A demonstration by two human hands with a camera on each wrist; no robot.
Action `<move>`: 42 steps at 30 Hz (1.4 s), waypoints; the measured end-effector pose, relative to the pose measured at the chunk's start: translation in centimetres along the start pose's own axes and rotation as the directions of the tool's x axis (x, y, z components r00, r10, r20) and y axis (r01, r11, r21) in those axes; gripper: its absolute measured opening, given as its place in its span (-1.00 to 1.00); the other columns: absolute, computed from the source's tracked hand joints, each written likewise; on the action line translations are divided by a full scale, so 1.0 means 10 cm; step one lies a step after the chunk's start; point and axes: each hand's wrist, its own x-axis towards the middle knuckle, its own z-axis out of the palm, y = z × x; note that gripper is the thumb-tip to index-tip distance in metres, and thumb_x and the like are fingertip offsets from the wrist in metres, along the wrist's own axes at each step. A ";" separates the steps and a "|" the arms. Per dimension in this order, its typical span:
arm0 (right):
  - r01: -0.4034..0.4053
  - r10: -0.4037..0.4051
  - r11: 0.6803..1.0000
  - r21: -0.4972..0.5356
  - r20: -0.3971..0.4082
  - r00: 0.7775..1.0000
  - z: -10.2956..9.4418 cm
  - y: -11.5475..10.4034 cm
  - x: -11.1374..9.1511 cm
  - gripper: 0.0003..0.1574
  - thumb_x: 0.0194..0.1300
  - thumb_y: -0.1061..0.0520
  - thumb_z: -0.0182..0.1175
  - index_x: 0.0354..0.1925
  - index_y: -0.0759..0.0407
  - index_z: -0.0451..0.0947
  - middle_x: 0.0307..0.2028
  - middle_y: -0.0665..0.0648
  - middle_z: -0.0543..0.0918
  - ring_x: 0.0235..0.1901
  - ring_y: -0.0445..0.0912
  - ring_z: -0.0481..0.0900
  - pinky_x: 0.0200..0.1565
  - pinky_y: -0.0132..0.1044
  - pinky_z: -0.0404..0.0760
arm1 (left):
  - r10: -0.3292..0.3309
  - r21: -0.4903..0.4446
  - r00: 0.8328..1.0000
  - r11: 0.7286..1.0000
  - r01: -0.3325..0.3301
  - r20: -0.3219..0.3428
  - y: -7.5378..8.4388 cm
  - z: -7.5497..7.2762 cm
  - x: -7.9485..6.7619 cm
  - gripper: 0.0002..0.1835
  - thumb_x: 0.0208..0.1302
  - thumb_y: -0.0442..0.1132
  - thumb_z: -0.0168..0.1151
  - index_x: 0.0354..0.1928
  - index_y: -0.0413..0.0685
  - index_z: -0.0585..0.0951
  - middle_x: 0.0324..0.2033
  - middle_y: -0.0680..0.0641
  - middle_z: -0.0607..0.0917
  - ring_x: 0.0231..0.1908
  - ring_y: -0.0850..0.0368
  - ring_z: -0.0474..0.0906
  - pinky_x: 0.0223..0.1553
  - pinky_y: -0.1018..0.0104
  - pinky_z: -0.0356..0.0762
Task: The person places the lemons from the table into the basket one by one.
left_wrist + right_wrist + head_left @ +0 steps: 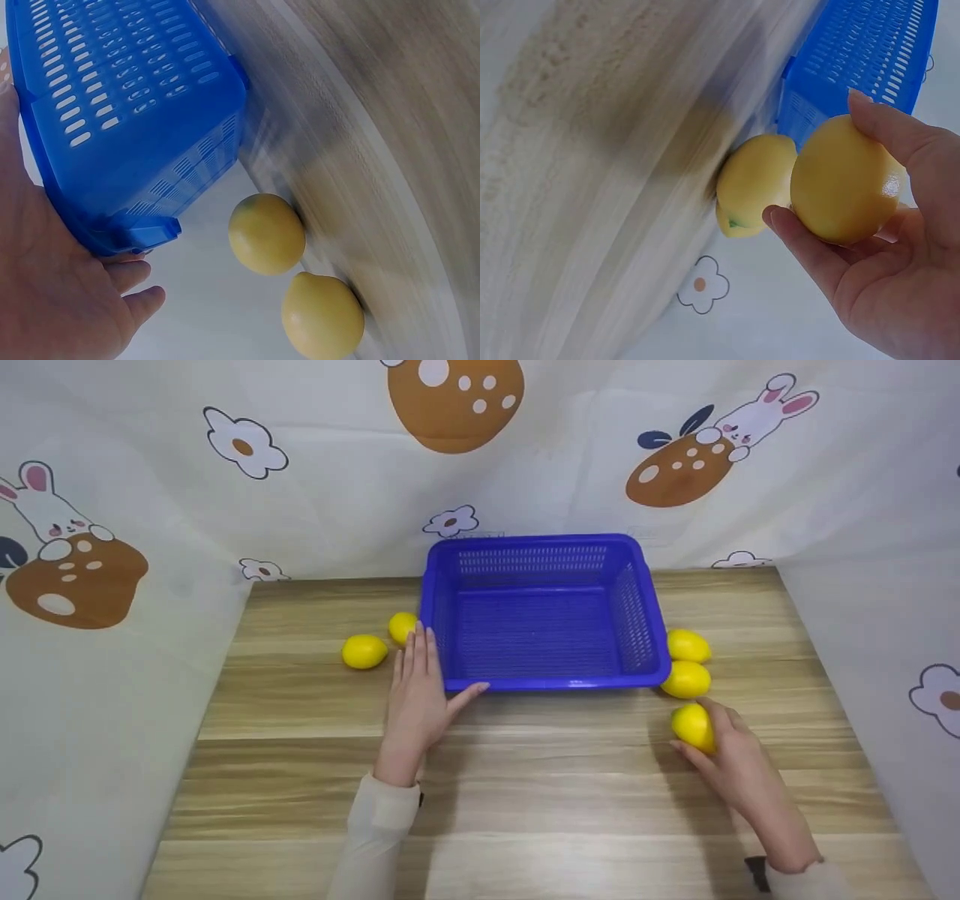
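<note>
My right hand [742,765] grips a yellow lemon [693,727] between thumb and fingers, to the right of the basket's front corner. The right wrist view shows this lemon [847,180] raised above the table. My left hand [420,697] rests on the front left corner of a blue plastic basket [555,684], its fingers straight along the left rim and its thumb along the front rim. Slotted walls and a bare floor show inside the basket. Close to the left fingertips lies one lemon [403,627], partly hidden, with another lemon [364,652] to its left.
Two more lemons, a back lemon [688,646] and a front lemon [686,680], lie against the basket's right side. Everything stands on a wood-grain table [555,795]. A pale cloth [330,510] printed with rabbits and flowers closes off the back and both sides.
</note>
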 end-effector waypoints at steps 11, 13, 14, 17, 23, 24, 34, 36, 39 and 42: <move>0.017 -0.017 1.000 0.004 -0.021 1.000 -0.05 -0.08 -0.02 -0.09 0.31 0.16 0.50 0.41 0.52 0.30 0.21 0.68 0.49 0.08 0.50 0.60 0.08 0.46 0.60 | -0.005 0.002 1.000 1.000 0.005 0.015 0.01 0.01 -0.02 0.29 0.34 0.52 0.14 0.64 -0.42 -0.05 0.67 -0.37 -0.11 0.67 -0.25 -0.17 0.66 -0.15 -0.16; 0.013 -0.013 1.000 0.007 -0.014 1.000 -0.06 -0.10 -0.02 -0.09 0.32 0.15 0.50 0.42 0.52 0.30 0.21 0.68 0.49 0.09 0.50 0.60 0.09 0.46 0.60 | -0.002 0.003 1.000 1.000 0.002 0.012 0.01 0.01 -0.02 0.29 0.34 0.52 0.14 0.64 -0.42 -0.05 0.67 -0.38 -0.10 0.67 -0.25 -0.16 0.66 -0.16 -0.15; 0.017 -0.017 1.000 0.007 -0.017 1.000 -0.06 -0.10 -0.02 -0.09 0.31 0.15 0.50 0.41 0.52 0.30 0.21 0.68 0.50 0.08 0.50 0.60 0.08 0.46 0.60 | -0.002 0.001 1.000 1.000 0.002 0.012 0.01 0.00 -0.02 0.29 0.34 0.52 0.14 0.64 -0.42 -0.05 0.67 -0.38 -0.10 0.67 -0.25 -0.16 0.65 -0.16 -0.14; 0.041 -0.040 0.999 0.005 -0.033 0.999 -0.06 -0.12 -0.02 -0.10 0.29 0.18 0.51 0.39 0.53 0.31 0.18 0.67 0.52 0.05 0.49 0.62 0.06 0.45 0.62 | -0.002 -0.007 1.000 1.000 0.002 0.010 0.01 0.00 -0.03 0.29 0.33 0.50 0.16 0.64 -0.43 -0.05 0.67 -0.38 -0.10 0.67 -0.26 -0.14 0.65 -0.18 -0.12; 0.079 -0.079 0.997 0.000 -0.055 0.995 -0.08 -0.16 -0.02 -0.12 0.26 0.22 0.53 0.36 0.54 0.33 0.13 0.64 0.55 0.00 0.45 0.65 0.01 0.43 0.65 | -0.006 -0.019 1.000 1.000 0.007 0.016 0.00 0.01 -0.04 0.30 0.33 0.50 0.18 0.64 -0.42 -0.06 0.67 -0.36 -0.12 0.67 -0.24 -0.17 0.65 -0.18 -0.12; 0.080 -0.080 0.997 -0.002 -0.054 0.995 -0.09 -0.16 -0.02 -0.12 0.26 0.23 0.53 0.36 0.54 0.33 0.13 0.64 0.55 0.00 0.45 0.65 0.01 0.43 0.65 | -0.005 -0.018 1.000 1.000 0.005 0.014 0.00 0.01 -0.04 0.30 0.33 0.50 0.18 0.64 -0.43 -0.06 0.67 -0.37 -0.11 0.67 -0.24 -0.17 0.65 -0.18 -0.12; 0.103 -0.104 0.994 -0.030 -0.041 0.994 -0.19 -0.26 0.05 -0.14 0.26 0.22 0.52 0.35 0.54 0.35 0.19 0.66 0.52 0.04 0.49 0.64 0.05 0.45 0.63 | -0.008 -0.007 1.000 1.000 0.008 0.016 0.00 0.01 -0.01 0.30 0.33 0.52 0.15 0.64 -0.43 -0.05 0.67 -0.36 -0.13 0.67 -0.24 -0.17 0.65 -0.18 -0.15; 0.102 -0.103 0.994 -0.032 -0.030 0.994 -0.21 -0.27 0.06 -0.13 0.27 0.21 0.52 0.36 0.54 0.34 0.21 0.67 0.50 0.04 0.50 0.63 0.04 0.46 0.62 | -0.009 -0.004 1.000 1.000 0.009 0.019 0.00 0.02 -0.01 0.30 0.33 0.52 0.14 0.64 -0.43 -0.05 0.67 -0.36 -0.13 0.67 -0.24 -0.17 0.65 -0.18 -0.15; 0.098 -0.099 0.995 -0.029 -0.015 0.995 -0.24 -0.28 0.08 -0.12 0.29 0.20 0.51 0.38 0.54 0.32 0.23 0.68 0.49 0.06 0.50 0.62 0.04 0.46 0.62 | -0.010 0.006 1.000 1.000 0.010 0.017 0.00 0.01 0.00 0.30 0.33 0.53 0.13 0.64 -0.42 -0.05 0.67 -0.36 -0.13 0.67 -0.23 -0.18 0.65 -0.19 -0.15; 0.096 -0.096 0.995 -0.029 -0.007 0.995 -0.27 -0.31 0.10 -0.11 0.29 0.18 0.51 0.39 0.54 0.32 0.23 0.67 0.50 0.06 0.50 0.62 0.04 0.45 0.63 | -0.013 0.011 1.000 1.000 0.012 0.016 0.00 0.01 0.00 0.30 0.33 0.53 0.13 0.64 -0.42 -0.05 0.67 -0.36 -0.14 0.68 -0.23 -0.19 0.65 -0.19 -0.17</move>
